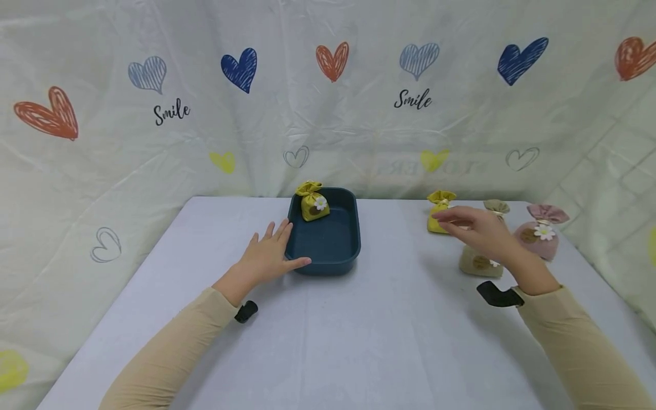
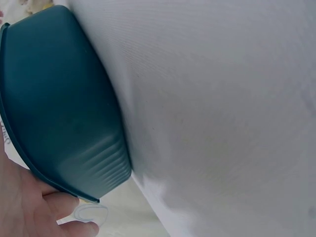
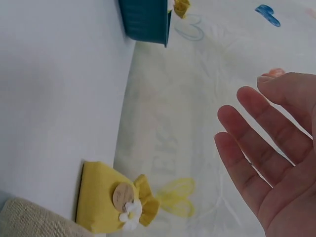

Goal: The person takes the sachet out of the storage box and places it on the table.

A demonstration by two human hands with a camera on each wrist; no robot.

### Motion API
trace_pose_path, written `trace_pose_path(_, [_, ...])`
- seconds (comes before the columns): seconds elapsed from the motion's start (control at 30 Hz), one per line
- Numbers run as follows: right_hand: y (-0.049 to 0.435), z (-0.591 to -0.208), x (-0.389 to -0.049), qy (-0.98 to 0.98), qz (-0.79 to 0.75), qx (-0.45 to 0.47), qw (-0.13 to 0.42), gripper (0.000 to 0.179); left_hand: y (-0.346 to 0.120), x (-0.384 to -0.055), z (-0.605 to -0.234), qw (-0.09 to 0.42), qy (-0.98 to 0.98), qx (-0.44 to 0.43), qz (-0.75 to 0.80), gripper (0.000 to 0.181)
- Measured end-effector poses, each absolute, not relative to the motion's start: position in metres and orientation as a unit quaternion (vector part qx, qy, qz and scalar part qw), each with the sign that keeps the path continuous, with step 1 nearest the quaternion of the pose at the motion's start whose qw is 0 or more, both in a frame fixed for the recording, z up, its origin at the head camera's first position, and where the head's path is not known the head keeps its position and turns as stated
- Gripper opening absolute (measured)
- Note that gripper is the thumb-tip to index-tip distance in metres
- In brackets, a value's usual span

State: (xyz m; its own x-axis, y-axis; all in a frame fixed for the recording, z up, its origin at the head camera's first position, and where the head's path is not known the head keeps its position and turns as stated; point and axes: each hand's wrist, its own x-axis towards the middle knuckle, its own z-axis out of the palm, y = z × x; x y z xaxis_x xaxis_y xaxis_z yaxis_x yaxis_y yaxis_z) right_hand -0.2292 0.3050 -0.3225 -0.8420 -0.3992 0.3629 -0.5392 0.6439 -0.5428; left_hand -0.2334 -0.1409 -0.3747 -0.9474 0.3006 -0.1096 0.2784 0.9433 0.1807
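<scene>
A dark teal rectangular tub (image 1: 328, 269) stands at the table's back middle, holding a yellow drawstring pouch (image 1: 310, 212) with a white flower in its far left corner. My left hand (image 1: 263, 257) lies with spread fingers at the tub's left rim; the left wrist view shows fingers (image 2: 61, 205) right under the rim's edge. Over the pouches at the right hovers my right hand (image 1: 484, 232), its fingers loosely bent and nothing between them. Just beyond its fingertips sits another yellow pouch (image 3: 98, 197). A beige pouch (image 1: 470, 263) is below the hand, partly covered by it.
Behind my right hand shows the gathered top of another beige pouch (image 1: 497, 206). A pink pouch (image 1: 548, 246) stands farther right. White cloth covers the table (image 1: 359, 341), and a pale sheet (image 1: 369, 125) printed with hearts hangs along its back edge.
</scene>
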Motion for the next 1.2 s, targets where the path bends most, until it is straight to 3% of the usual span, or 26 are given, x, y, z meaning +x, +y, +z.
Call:
trace_pose_path(0.57, [0.261,-0.322,-0.257,-0.859,0.384,0.305,0.146,0.021,-0.14,-0.233,-0.375,0.069,0.984,0.145,0.08,0.11])
trace_pose_path(1.2, [0.213,-0.322,-0.287,-0.875,0.41,0.23,0.117,0.025,-0.141,-0.234,-0.375,0.069,0.983,0.147,0.083,0.11])
